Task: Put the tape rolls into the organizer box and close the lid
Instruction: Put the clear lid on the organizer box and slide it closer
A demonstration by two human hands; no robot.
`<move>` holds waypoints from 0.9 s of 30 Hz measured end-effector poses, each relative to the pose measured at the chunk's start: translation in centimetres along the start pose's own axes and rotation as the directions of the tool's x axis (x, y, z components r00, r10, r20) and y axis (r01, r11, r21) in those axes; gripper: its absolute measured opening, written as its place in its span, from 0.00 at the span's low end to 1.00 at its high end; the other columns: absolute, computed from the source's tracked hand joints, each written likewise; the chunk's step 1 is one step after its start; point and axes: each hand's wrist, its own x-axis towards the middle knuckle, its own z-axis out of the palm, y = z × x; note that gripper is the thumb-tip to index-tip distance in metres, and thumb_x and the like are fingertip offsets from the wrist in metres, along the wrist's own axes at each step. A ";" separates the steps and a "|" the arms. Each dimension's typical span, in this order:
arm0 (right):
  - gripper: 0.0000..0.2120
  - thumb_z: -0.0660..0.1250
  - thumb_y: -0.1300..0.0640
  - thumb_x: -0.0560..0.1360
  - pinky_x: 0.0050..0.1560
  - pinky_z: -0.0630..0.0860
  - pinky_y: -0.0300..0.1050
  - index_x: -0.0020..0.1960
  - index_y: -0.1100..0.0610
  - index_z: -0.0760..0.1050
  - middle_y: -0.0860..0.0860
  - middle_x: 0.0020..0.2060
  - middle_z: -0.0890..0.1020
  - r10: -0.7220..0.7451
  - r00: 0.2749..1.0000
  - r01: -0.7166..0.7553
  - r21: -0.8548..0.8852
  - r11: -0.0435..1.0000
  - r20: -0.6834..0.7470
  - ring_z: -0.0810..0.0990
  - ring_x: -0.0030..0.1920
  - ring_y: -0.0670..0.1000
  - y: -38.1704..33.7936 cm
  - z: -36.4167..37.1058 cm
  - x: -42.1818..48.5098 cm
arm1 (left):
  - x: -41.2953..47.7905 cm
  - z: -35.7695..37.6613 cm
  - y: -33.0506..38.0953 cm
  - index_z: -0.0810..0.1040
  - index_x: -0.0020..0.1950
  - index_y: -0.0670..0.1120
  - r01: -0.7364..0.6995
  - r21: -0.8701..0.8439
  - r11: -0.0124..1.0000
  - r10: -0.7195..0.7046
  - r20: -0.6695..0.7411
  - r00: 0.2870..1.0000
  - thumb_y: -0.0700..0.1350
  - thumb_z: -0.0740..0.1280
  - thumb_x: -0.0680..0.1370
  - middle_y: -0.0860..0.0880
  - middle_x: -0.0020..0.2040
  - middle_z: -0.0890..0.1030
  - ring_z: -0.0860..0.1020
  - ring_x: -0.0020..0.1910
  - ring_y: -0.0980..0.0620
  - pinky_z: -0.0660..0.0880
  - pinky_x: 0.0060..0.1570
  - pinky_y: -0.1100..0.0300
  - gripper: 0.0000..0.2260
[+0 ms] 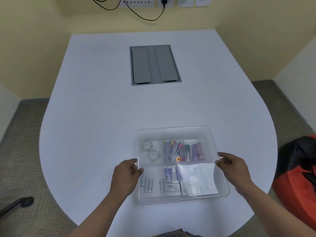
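A clear organizer box [172, 201] with several compartments stands near the table's front edge. Two clear tape rolls [150, 150] lie in its back-left compartment, seen through the transparent lid [177, 132]. The lid hangs tilted over the back half of the box, its near edge raised. My left hand [126, 174] pinches the lid's near-left corner and my right hand [233, 166] pinches its near-right corner. Pens, markers, small grey plugs and packets fill the other compartments.
A grey cable hatch [154, 65] is set into the white table [89, 117] further back. A red and black bag [297, 175] sits beyond the table's right edge. A black chair leg [20, 203] lies on the floor at left. Sockets and cables hang on the wall.
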 end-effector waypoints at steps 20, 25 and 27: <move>0.13 0.72 0.60 0.72 0.45 0.72 0.42 0.56 0.53 0.79 0.47 0.40 0.82 0.042 0.995 -0.035 -0.069 0.997 0.089 0.81 0.41 0.44 1.9 1.9 1.9 | 0.6 2.3 -1.9 0.75 0.64 0.46 -0.014 0.178 0.984 0.024 -0.054 0.998 0.46 0.68 0.77 0.52 0.47 0.77 0.77 0.39 0.55 0.71 0.45 0.61 0.17; 0.15 0.69 0.61 0.73 0.40 0.73 0.41 0.60 0.53 0.76 0.50 0.44 0.81 0.084 0.986 -0.073 -0.080 0.994 0.144 0.80 0.44 0.47 2.0 2.1 2.1 | 1.0 2.4 -2.2 0.77 0.62 0.46 0.080 0.098 0.992 -0.080 -0.005 0.997 0.46 0.68 0.75 0.52 0.45 0.79 0.79 0.43 0.53 0.73 0.45 0.59 0.16; 0.15 0.69 0.58 0.74 0.46 0.76 0.46 0.60 0.52 0.75 0.50 0.46 0.81 0.107 0.981 -0.099 -0.053 0.994 0.163 0.80 0.47 0.51 1.9 2.1 2.3 | 1.4 2.3 -2.2 0.76 0.61 0.47 0.114 0.076 0.991 -0.115 0.012 0.993 0.48 0.70 0.73 0.53 0.45 0.79 0.78 0.44 0.54 0.73 0.45 0.59 0.17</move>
